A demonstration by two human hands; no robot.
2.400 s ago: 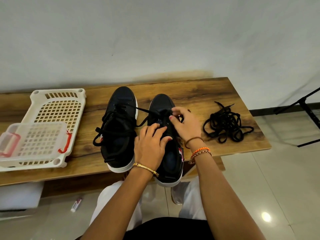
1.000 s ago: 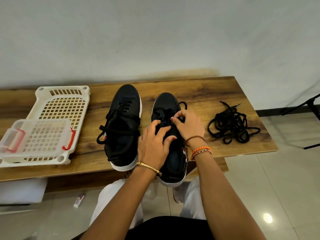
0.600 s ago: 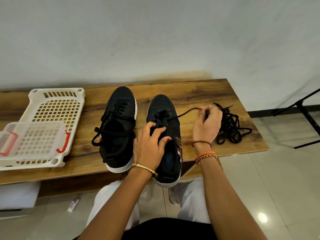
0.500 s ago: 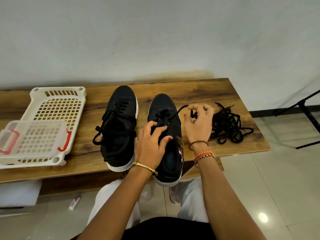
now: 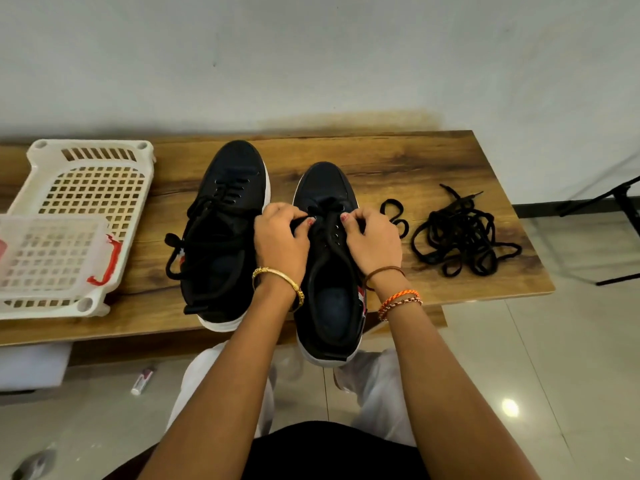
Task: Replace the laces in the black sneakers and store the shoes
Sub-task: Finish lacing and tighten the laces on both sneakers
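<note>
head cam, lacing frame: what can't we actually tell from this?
- Grip: both hands, left and right, curl over the right sneaker; whether the fingertips pinch lace is hidden by the hands themselves.
- Eyelets under the hands: threading state covered.
- Lidded box on the basket: cut off by the left edge, contents blurred.
- Small tube on the floor: too small to identify.

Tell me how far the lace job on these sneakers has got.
Done: nothing for certain; the left sneaker holds a loosely threaded lace. In hand: left hand and right hand work the lace at the right sneaker, most eyelets bare. Left: finishing it, the lace pile unused, both shoes into the basket.
</note>
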